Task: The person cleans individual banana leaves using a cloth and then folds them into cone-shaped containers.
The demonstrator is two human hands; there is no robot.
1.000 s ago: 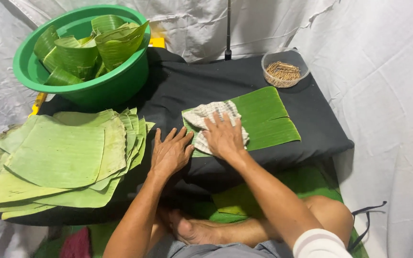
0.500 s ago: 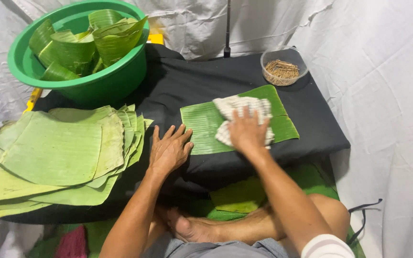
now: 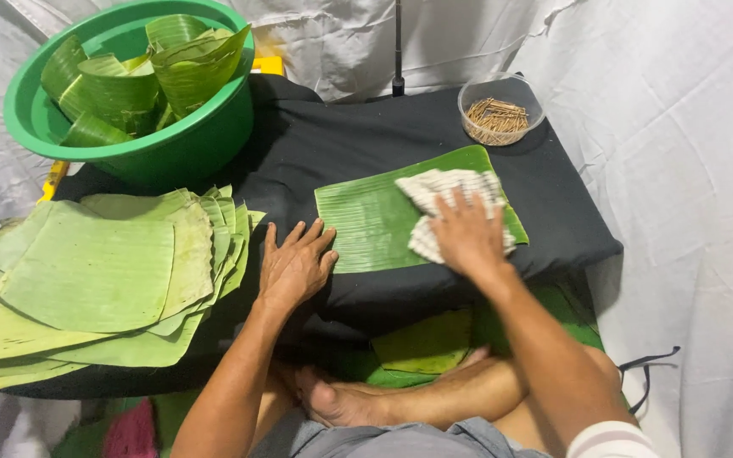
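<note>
A low bench (image 3: 434,144) draped in black cloth carries a round green plastic basin (image 3: 142,148) at its far left corner, filled with curled and folded banana-leaf pieces (image 3: 154,72), and a small clear round bowl of short wooden picks (image 3: 500,119) at its far right corner. A thick stack of flat, pale green banana-leaf sheets (image 3: 95,271) lies spread on the near left, overhanging the edge. White sheeting hangs behind and beside the bench, and nothing stands between the hands and the leaf they work on. The rectangular dark green banana leaf (image 3: 375,220) lies flat in the middle of the bench, slightly angled. The left hand (image 3: 294,267) rests palm down, fingers spread wide, with its fingertips on the leaf's near left edge, holding nothing. The right hand (image 3: 468,233) presses flat, fingers splayed, on a crumpled white ribbed cloth (image 3: 447,191) lying on the leaf's right half. Compared with 0.5 s ago, cloth and right hand sit further right on the leaf, while the left hand remains in the same spot.
</note>
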